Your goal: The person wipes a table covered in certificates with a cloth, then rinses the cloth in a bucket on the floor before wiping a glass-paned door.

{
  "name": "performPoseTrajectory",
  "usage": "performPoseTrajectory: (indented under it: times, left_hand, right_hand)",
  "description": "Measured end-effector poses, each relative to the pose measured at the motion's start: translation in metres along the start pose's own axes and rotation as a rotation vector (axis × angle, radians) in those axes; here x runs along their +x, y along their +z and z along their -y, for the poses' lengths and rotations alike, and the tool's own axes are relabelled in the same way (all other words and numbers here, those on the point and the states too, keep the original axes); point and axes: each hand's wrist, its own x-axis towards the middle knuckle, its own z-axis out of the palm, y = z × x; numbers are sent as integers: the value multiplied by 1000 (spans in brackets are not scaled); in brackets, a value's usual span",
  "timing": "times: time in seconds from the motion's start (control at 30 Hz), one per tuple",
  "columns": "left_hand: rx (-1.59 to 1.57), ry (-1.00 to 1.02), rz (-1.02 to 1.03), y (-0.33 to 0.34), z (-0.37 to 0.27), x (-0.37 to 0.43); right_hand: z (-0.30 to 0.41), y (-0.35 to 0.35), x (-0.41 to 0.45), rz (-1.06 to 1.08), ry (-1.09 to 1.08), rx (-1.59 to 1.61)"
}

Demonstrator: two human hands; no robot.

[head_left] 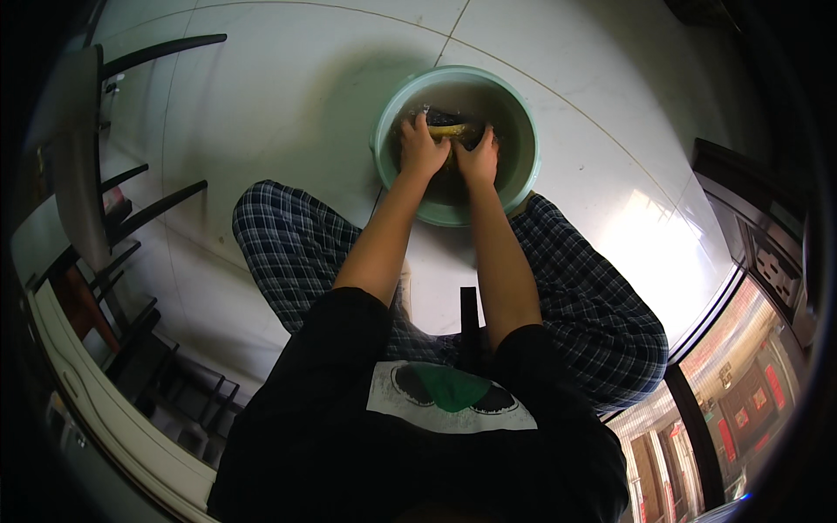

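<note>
A round light-green plastic basin (pixel 527 176) stands on the floor before me, holding murky, brownish water. Both my hands are in it, on a wet dark item (pixel 446 118) with a yellow part (pixel 447 130), possibly cloth or a shoe; its kind I cannot tell. My left hand (pixel 422 149) is at the item's left side, with the thumb close to the yellow part. At the right side, my right hand (pixel 478 157) has its fingers bent down against the dark material. The fingertips are partly under water, and the item's lower portion is hidden by the hands and the murk.
Pale floor tiles (pixel 261 98) surround the basin. My knees in plaid trousers (pixel 288 242) flank it on both sides. Dark furniture legs (pixel 163 49) stand at the left. On the right are a dark cabinet-like object (pixel 771 255) and a glazed door frame (pixel 696 431).
</note>
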Motion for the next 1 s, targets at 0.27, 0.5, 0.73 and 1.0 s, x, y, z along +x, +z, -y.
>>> performPoseTrajectory:
  times: [0.27,0.5,0.73,1.0]
  left_hand:
    - [-831,-450,231,-1,-8,7]
    - [-1049,-534,242,1,4,8]
    - [-1202,-537,99,-1,-17,6]
    - [-1281,-516,74,-11,-39,-6]
  right_hand:
    - [-12,3,13,120,53,1]
    - [31,-13,-20,-108,106,337]
    - [76,-21,-34,-107,167,-15]
    - [57,-21,3,-107,169,60]
